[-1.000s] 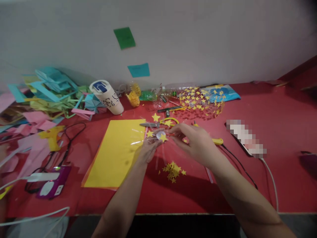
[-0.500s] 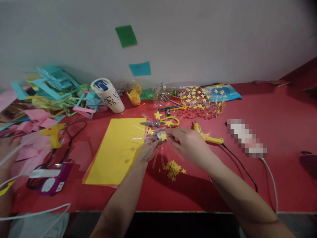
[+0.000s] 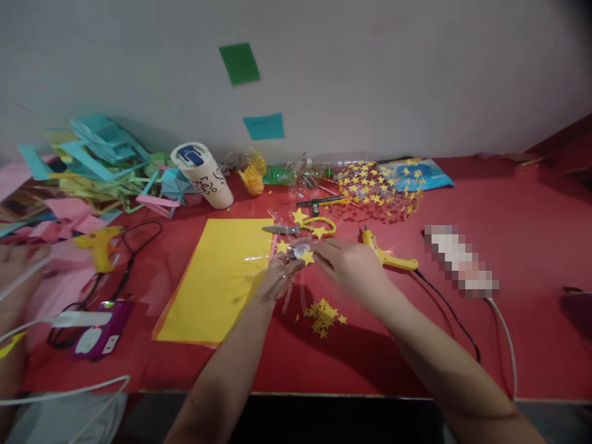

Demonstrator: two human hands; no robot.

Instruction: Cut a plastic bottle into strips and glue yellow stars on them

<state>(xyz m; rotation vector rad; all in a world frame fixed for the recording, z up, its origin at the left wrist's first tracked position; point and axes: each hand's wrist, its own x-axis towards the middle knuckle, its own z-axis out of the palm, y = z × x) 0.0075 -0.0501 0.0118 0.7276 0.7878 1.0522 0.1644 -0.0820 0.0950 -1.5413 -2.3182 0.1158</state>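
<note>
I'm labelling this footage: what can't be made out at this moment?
In the head view:
Right hand: whether its fingers pinch anything, hidden by the hand itself.
Yellow star pile: count, as stars overlap.
Phone-like object: face, pixelated.
White cup: lettering, too blurred to read.
Another person's limb: the rest, cut off by the left edge.

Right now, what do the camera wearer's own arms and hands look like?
Left hand and right hand are ungloved; no watch or bracelet shows. Both forearms are bare, without visible sleeves. Blur prevents ruling out rings.
</note>
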